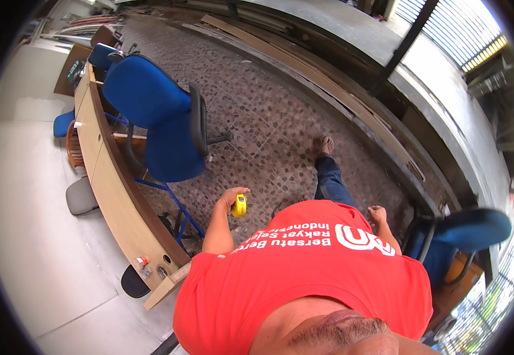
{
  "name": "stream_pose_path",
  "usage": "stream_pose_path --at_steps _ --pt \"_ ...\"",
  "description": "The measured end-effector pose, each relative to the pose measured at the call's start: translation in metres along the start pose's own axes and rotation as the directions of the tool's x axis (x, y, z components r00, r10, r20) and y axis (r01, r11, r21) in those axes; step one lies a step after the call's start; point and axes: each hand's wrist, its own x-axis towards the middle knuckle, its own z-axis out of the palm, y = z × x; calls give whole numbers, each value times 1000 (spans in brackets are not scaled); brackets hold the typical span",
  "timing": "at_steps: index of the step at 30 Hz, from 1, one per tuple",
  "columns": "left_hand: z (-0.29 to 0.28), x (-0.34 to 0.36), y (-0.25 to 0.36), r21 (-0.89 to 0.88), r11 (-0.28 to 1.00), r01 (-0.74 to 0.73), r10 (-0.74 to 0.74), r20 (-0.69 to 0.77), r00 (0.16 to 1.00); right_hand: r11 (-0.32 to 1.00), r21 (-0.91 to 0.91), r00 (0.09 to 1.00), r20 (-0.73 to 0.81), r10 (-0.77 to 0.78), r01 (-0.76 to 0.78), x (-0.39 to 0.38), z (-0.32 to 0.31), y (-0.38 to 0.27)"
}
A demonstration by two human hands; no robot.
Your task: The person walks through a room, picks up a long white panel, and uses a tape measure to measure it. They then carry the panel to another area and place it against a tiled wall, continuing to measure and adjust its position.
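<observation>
Left hand [229,196] grips tape measure [240,206] above floor [257,142], clear of desk edge [142,208].

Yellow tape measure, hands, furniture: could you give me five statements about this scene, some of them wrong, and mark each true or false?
1. The person's left hand holds the yellow tape measure. True.
2. The right hand is touching the tape measure too. False: it is well apart from it, on the other side of the body.
3. A blue office chair with black armrests stands beside the long desk. True.
4. The person wears a green T-shirt. False: the T-shirt is red with white print.
5. The floor around that chair has a brown, pebble-like pattern. True.
</observation>
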Motion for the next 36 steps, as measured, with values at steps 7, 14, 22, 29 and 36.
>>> stream_pose_path --at_steps 7,14,22,29,36 --pt "-2 38 100 -182 978 106 -106 9 994 998 -68 997 75 -5 10 120 -9 -189" --pt "-46 50 164 -410 898 160 -177 -4 984 816 -317 847 -64 -528 484 224 -49 -462" --pt "-152 137 332 -404 901 161 -153 52 987 825 -157 783 -259 -566 544 266 -17 -655" --pt "-232 196 520 -57 984 168 -158 152 976 936 -201 946 -96 -311 288 230 92 -662" --pt "-220 277 578 -82 957 278 -230 371 900 935 -335 993 34 -115 120 242 122 -690"
